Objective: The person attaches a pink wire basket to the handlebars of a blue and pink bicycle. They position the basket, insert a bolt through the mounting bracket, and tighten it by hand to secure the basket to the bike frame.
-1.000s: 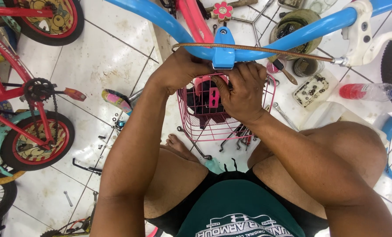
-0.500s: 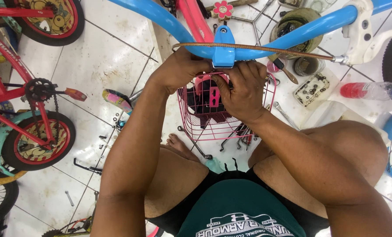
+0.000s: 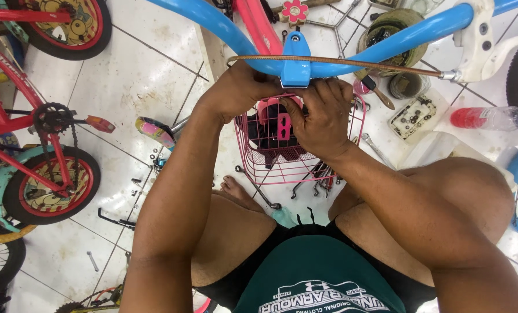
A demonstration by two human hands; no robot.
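Hands meet at the blue handlebar (image 3: pixel 305 61) in our head view: our left hand (image 3: pixel 238 87) curls closed around the bar, our right hand (image 3: pixel 320 119) pinches its clamp (image 3: pixel 296 69) from below. Beneath hangs a pink wire basket (image 3: pixel 270 165), above white floor tiles (image 3: pixel 131 81).

Bike repair workshop, floor-level. A blue bicycle frame (image 3: pixel 386 40) is seen across the top. Left of it, red children's bikes (image 3: pixel 33 145) are parked on the tiled floor (image 3: pixel 125 87). Below the frame, loose bolts (image 3: pixel 154 156) and wrenches (image 3: pixel 317 179) are scattered. A tray of small parts (image 3: pixel 413 116) is placed right of it.
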